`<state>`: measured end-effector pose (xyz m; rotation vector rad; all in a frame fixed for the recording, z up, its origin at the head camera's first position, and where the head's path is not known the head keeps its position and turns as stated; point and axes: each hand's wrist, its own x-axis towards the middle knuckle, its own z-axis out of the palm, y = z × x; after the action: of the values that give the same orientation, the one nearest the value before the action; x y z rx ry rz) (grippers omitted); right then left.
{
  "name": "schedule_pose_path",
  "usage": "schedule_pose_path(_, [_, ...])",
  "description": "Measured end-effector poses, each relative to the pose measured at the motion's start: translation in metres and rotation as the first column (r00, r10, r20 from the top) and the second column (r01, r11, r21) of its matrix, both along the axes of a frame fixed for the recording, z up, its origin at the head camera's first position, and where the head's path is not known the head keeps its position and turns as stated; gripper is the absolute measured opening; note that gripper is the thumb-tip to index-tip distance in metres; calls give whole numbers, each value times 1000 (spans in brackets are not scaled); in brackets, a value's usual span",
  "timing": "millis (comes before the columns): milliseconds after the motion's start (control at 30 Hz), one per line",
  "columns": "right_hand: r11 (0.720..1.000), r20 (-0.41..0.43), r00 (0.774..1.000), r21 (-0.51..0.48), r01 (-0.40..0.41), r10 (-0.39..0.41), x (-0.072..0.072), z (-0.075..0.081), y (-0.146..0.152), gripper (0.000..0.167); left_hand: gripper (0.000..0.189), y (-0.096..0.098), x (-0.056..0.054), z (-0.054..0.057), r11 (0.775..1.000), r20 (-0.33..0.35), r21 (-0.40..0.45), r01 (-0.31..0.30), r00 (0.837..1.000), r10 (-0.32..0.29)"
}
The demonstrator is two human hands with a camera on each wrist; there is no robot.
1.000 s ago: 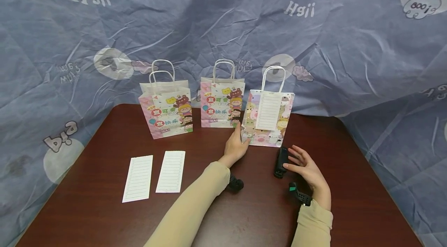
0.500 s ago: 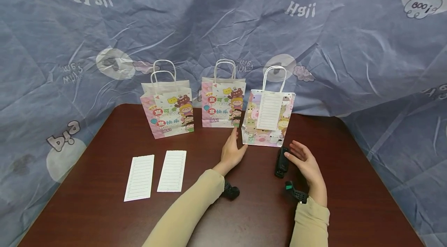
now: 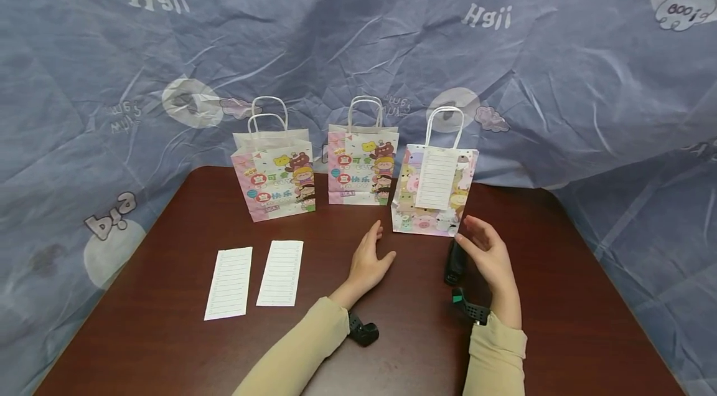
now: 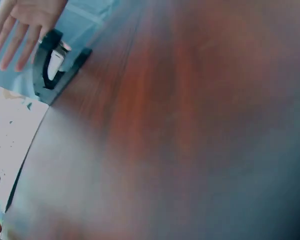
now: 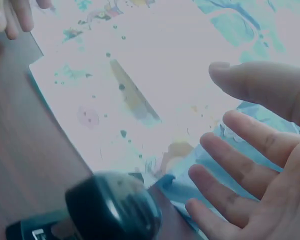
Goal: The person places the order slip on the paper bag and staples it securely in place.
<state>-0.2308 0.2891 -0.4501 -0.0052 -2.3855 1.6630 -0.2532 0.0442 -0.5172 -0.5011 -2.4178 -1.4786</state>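
Note:
At the right of the table stands a paper gift bag with an animal print point(image 3: 404, 215), a lined paper slip point(image 3: 435, 179) on its front. A black stapler point(image 3: 455, 262) lies before its lower right corner. My right hand point(image 3: 493, 262) is beside that corner, holding nothing; its thumb point(image 5: 260, 82) overlaps the stapler's far end in the head view, and its fingers are spread and slightly bent. My left hand point(image 3: 366, 265) hovers over the middle of the table in front of the bags, fingers extended, thumb apart, nothing in it.
Two more gift bags with cartoon characters, a left one point(image 3: 274, 181) and a middle one point(image 3: 363, 165), stand along the back. Two lined slips, one point(image 3: 228, 284) and another point(image 3: 280, 273), lie flat at left. A printed blue cloth point(image 3: 280, 28) hangs behind the table point(image 3: 403, 346).
My left hand has drawn back from the animal-print bag toward me. My right hand has shifted slightly forward, up to the bag's lower corner. The bags, slips and stapler keep their places.

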Motion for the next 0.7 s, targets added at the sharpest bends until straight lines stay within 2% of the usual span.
schedule_pose_path(133, [1000, -25, 1000, 10, 2, -2, -1, 4, -6, 54, 67, -6, 13, -3, 1000, -29, 0, -2, 1000, 2])
schedule_pose_path(333, [1000, -65, 998, 4, -15, 15, -3, 9, -13, 51, 66, -13, 28, -4, 1000, 33, 25, -10, 999, 9])
schedule_pose_path(433, [999, -82, 996, 7, -34, 34, -3, 12, -18, 50, 64, -18, 34, -2, 998, 35, 59, -25, 999, 23])
schedule_pose_path(600, [998, -117, 991, 23, -62, 65, -4, 16, -28, 49, 54, -30, 47, 0, 989, -41, 136, -64, 997, 70])
schedule_pose_path(700, [996, -145, 986, 13, -84, 85, -4, 19, -36, 47, 46, -40, 54, 0, 982, -107, 158, -101, 987, 119])
